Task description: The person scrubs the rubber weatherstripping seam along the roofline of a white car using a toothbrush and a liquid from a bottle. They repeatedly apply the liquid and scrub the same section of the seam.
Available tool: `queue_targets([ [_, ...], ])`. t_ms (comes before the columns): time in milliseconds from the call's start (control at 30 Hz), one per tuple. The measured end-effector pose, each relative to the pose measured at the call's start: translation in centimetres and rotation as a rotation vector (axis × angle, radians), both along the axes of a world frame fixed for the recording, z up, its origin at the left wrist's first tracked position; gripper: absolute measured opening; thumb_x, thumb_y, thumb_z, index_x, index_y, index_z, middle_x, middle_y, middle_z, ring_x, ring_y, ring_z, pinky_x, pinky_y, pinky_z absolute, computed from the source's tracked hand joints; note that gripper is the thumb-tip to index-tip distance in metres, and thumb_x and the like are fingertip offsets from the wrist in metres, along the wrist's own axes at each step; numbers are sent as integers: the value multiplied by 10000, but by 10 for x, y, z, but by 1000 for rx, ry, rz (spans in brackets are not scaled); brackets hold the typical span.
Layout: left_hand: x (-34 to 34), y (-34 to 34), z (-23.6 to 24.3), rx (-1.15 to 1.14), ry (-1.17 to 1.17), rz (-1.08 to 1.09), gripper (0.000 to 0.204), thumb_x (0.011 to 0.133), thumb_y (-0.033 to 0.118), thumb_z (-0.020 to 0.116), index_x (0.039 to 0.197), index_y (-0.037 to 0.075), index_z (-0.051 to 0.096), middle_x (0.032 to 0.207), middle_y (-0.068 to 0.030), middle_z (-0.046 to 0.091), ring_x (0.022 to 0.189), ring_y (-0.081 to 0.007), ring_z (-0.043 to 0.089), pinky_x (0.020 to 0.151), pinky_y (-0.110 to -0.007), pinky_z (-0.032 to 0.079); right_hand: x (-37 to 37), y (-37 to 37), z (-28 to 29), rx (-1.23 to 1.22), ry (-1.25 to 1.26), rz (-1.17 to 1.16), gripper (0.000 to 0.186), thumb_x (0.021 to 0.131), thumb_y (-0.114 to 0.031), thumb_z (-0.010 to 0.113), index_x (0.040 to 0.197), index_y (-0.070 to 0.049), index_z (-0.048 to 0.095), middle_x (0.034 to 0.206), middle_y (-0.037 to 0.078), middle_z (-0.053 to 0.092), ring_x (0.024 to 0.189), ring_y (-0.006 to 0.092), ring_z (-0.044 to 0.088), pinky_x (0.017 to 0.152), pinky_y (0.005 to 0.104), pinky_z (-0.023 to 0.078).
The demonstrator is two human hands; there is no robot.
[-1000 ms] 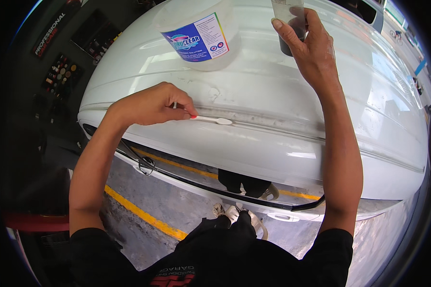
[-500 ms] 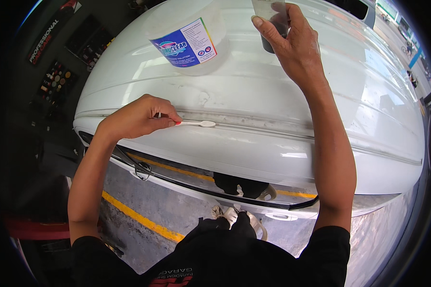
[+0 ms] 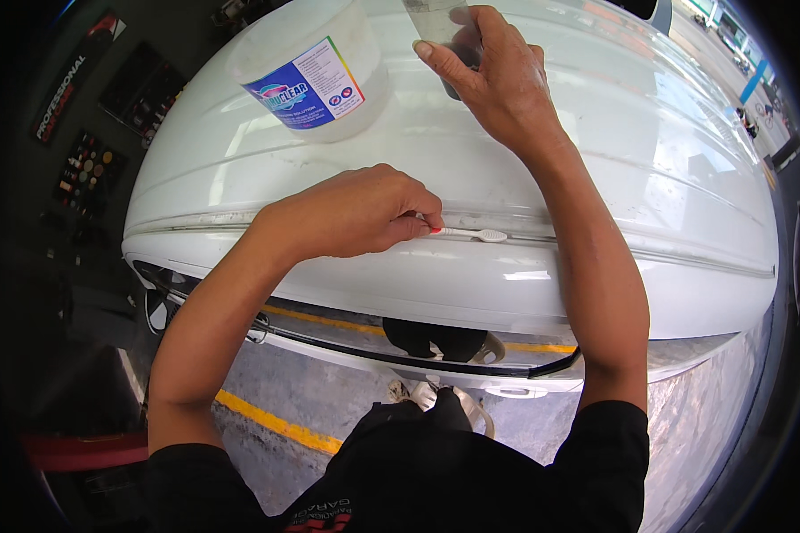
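Note:
My left hand (image 3: 373, 213) pinches a white toothbrush (image 3: 471, 234) with a red section by the fingers. Its head lies along the dark-stained groove (image 3: 524, 236) that runs lengthwise on the white car roof (image 3: 436, 160). Higher up and to the right, my right hand (image 3: 502, 80) grips a clear cup (image 3: 440, 27) with dark grey contents, held above the roof. My thumb presses on the cup's near side, and the other fingers are partly hidden behind it. The cup's top is cut off by the frame's edge.
A translucent plastic tub (image 3: 329, 98) with a blue and white label stands on the roof at left. Below the roof are the car's side window (image 3: 356, 329) and a yellow line (image 3: 276, 422) on the concrete floor. Dark shelving with small goods is at far left.
My left hand has slid the toothbrush to the right along the groove. The view has shifted, so the tub and the right hand with the cup appear farther left.

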State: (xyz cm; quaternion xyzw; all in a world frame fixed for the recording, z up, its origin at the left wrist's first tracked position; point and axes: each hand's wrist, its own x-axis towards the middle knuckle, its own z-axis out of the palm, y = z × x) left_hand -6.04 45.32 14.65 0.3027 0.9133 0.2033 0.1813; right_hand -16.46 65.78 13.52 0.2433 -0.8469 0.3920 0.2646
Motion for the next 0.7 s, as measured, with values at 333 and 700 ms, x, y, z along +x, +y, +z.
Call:
queue_targets([
  [333, 2, 12, -7, 21, 42, -33, 157, 934, 32, 736, 1082, 40, 786, 964, -101, 763, 859, -236, 704, 781, -349, 540, -2, -4, -2, -41, 17, 28, 546, 960, -413, 734, 1259, 12, 570, 990, 141, 687, 935, 283, 664, 970, 460, 418],
  [700, 2, 18, 6, 6, -43, -13, 143, 974, 76, 703, 1092, 28, 770, 990, -110, 762, 883, -268, 698, 813, -360, 549, -2, 1, -6, -29, 67, 17, 561, 959, -429, 726, 1243, 30, 575, 980, 140, 674, 930, 288, 652, 955, 458, 420],
])
